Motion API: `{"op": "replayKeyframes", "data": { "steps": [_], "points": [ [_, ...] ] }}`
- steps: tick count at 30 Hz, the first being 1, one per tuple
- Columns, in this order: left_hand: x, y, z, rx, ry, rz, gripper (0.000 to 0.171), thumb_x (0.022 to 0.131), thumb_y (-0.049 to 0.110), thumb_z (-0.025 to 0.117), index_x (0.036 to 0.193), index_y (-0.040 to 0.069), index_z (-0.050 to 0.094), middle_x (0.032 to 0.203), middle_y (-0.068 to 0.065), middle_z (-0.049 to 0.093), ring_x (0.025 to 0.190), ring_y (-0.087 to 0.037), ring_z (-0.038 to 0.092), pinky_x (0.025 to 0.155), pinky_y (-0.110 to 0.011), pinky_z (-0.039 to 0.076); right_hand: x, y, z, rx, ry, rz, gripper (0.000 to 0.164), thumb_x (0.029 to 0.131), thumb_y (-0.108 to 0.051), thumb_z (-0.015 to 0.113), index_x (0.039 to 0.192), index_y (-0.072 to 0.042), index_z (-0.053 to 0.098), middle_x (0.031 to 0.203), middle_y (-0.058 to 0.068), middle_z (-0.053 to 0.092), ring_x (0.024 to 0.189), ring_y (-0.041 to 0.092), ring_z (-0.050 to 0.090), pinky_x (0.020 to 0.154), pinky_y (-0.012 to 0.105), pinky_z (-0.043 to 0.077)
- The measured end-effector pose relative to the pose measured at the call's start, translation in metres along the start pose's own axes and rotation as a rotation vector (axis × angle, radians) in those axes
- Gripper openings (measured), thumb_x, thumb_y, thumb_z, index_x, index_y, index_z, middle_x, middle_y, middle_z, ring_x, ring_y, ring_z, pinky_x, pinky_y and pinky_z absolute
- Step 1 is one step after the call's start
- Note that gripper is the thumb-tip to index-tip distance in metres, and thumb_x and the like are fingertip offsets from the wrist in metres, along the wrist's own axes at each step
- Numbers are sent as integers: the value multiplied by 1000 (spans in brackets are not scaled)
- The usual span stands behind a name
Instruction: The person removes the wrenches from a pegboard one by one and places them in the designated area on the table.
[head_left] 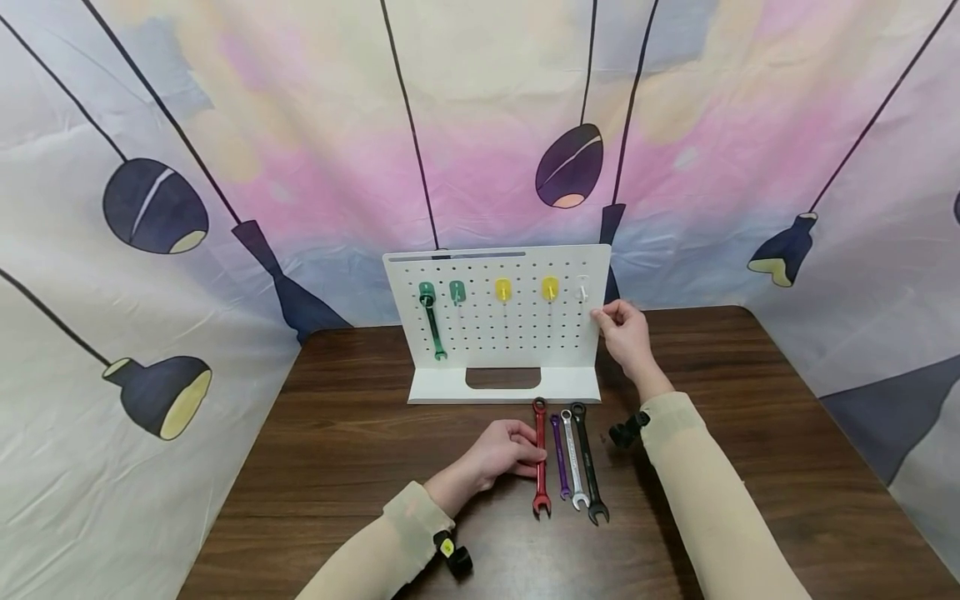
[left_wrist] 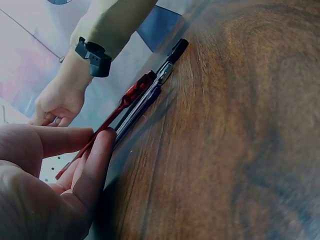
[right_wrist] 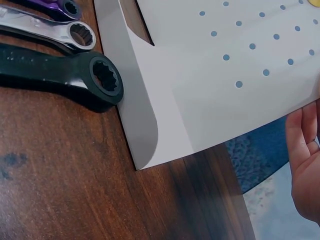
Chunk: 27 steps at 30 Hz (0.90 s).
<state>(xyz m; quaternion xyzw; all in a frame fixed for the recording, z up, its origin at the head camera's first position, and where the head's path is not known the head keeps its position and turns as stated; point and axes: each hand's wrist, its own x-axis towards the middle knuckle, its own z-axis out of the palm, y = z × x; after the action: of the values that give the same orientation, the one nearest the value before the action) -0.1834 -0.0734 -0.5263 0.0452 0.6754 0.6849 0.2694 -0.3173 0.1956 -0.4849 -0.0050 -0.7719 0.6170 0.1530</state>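
My left hand (head_left: 498, 450) pinches a red combination wrench (head_left: 541, 483) between thumb and fingers at mid-shaft. In the left wrist view the red wrench overlaps the others beside it. To its right lie a purple wrench (head_left: 560, 458), a silver wrench (head_left: 573, 462) and a black wrench (head_left: 588, 462), side by side. My right hand (head_left: 628, 337) holds the right edge of a white pegboard (head_left: 435, 387), thumb at the front. A green wrench (head_left: 432, 325) hangs by its ring end from the leftmost hook.
Along the board's upper part sit a green hook (head_left: 457, 292), two yellow hooks, one left (head_left: 503, 289) and one right (head_left: 551, 288), and a clear hook (head_left: 582, 288). The board stands on a dark wooden table (head_left: 337, 467). Behind it hangs a patterned cloth (head_left: 495, 100).
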Motion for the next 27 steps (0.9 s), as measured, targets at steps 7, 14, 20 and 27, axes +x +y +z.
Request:
{"op": "replayKeyframes", "data": {
  "steps": [7,14,20,27],
  "points": [
    [-2,3,1,20,24,-8,23,89,-10,77,107,-7,64,83,-9,73,71,-16,72,72,-39,68,-1,-1,0,2,1,7,23,106,-20,72,98,-1,62,86,3,59,80,17,54,66,22,50],
    [-3,2,3,12,48,-20,22,89,-10,78,107,-8,65,83,-10,74,67,-15,72,68,-36,67,0,-1,0,5,-4,11,23,106,-21,71,98,-1,62,87,6,59,80,18,53,66,22,50],
    [-1,0,3,27,59,-29,21,89,-9,79,105,-8,66,83,-12,74,60,-15,70,63,-33,66,0,1,0,13,1,3,24,106,-20,72,97,-1,62,86,4,59,80,16,54,67,21,51],
    [-2,0,4,56,66,-35,20,89,-7,80,104,-7,67,81,-12,74,58,-14,70,61,-32,66,-1,0,0,15,-3,2,24,106,-21,72,98,0,62,87,5,59,80,17,54,66,22,50]
  ]
}}
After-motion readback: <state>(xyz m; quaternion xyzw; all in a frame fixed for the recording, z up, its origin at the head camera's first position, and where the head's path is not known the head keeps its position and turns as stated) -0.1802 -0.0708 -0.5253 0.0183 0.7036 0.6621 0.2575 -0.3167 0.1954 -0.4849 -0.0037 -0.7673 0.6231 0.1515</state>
